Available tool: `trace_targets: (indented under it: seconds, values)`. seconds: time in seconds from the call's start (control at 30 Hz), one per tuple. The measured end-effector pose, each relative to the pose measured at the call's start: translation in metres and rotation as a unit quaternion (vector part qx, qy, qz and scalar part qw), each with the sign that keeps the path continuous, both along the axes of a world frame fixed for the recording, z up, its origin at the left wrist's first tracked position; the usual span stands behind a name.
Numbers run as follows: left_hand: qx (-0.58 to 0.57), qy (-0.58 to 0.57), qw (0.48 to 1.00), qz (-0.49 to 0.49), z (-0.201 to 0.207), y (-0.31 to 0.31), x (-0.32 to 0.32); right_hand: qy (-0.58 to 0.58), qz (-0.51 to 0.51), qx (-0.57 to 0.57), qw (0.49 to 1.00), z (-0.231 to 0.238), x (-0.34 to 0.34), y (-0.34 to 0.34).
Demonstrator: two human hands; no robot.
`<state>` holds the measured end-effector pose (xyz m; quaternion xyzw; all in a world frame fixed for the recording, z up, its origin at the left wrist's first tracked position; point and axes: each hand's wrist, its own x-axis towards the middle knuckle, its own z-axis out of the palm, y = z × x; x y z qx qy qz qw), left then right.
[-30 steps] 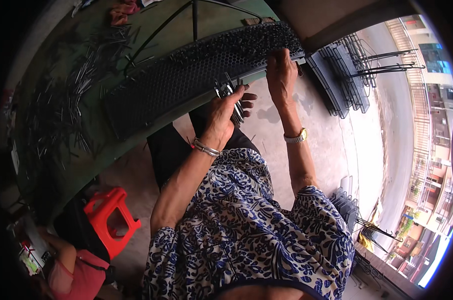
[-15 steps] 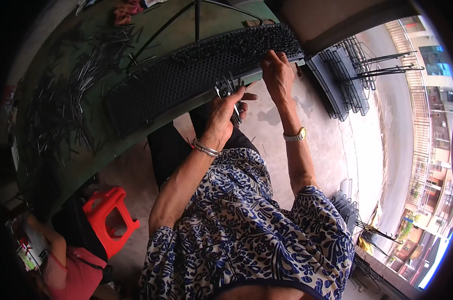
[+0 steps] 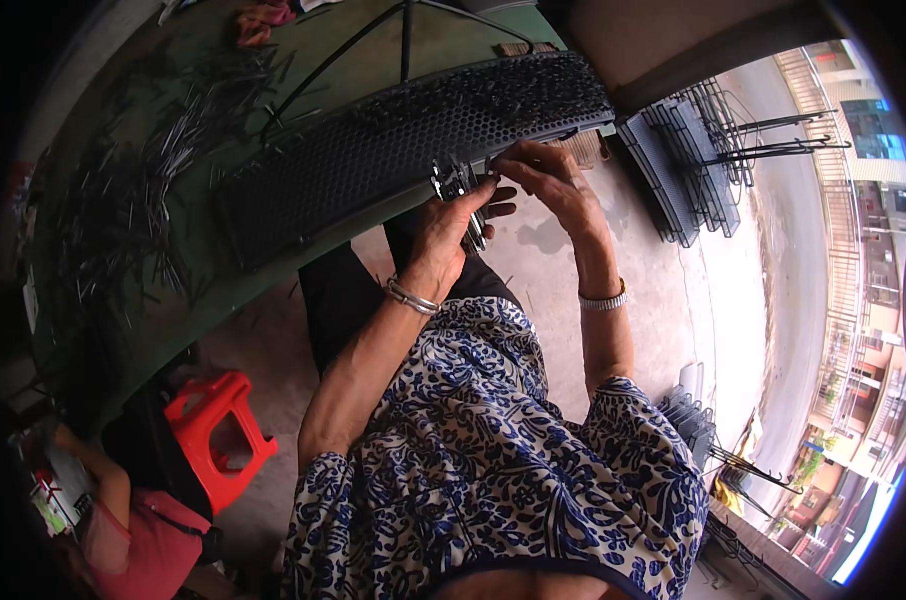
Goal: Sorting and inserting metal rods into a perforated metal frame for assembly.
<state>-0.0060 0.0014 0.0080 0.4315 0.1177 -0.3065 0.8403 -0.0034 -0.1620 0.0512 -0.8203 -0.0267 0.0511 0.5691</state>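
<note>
A bunch of thin dark metal strips (image 3: 463, 185) is gripped in my left hand (image 3: 447, 225), thumb across it and some fingers loosely stretched out. Close beside the bunch's upper end, my right hand (image 3: 555, 184) pinches with thumb and forefinger. What lies between those fingertips is too small to make out. Just beyond both hands stretches a long black perforated mesh panel (image 3: 323, 185), lying along the green table's near edge. Many small black pieces (image 3: 473, 90) cover its far strip and right part.
Loose dark strips (image 3: 168, 155) lie heaped on the green table (image 3: 223, 300) at left. Black mesh racks (image 3: 668, 165) stand on the floor at right. A red plastic stool (image 3: 223, 440) is at lower left, near another person in a pink top (image 3: 148, 545).
My right hand has drawn back from the panel's right end, down and left to the strips in my left hand. The left hand has barely moved.
</note>
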Motion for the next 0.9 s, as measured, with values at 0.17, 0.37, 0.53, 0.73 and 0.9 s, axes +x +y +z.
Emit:
trace_targets:
  seconds: [0.17,0.37,0.53,0.73,0.9]
  values:
    - [0.020,-0.003,1.000,-0.023,0.002,0.005,0.002,0.028,0.019,-0.018,0.999,-0.007,0.009,-0.004]
    - [0.037,-0.004,0.999,-0.036,0.001,0.013,0.006,0.051,0.023,0.033,0.998,-0.014,0.016,-0.002]
    - [0.037,-0.020,0.998,-0.045,-0.007,0.013,0.009,0.062,0.071,-0.003,0.996,-0.009,0.028,-0.006]
    - [-0.023,0.056,0.998,0.005,-0.024,0.013,0.019,-0.095,-0.143,-0.034,0.984,-0.004,0.040,0.000]
    - [-0.093,0.080,0.992,0.041,-0.033,0.008,0.018,-0.187,-0.233,-0.153,0.942,-0.022,0.059,0.010]
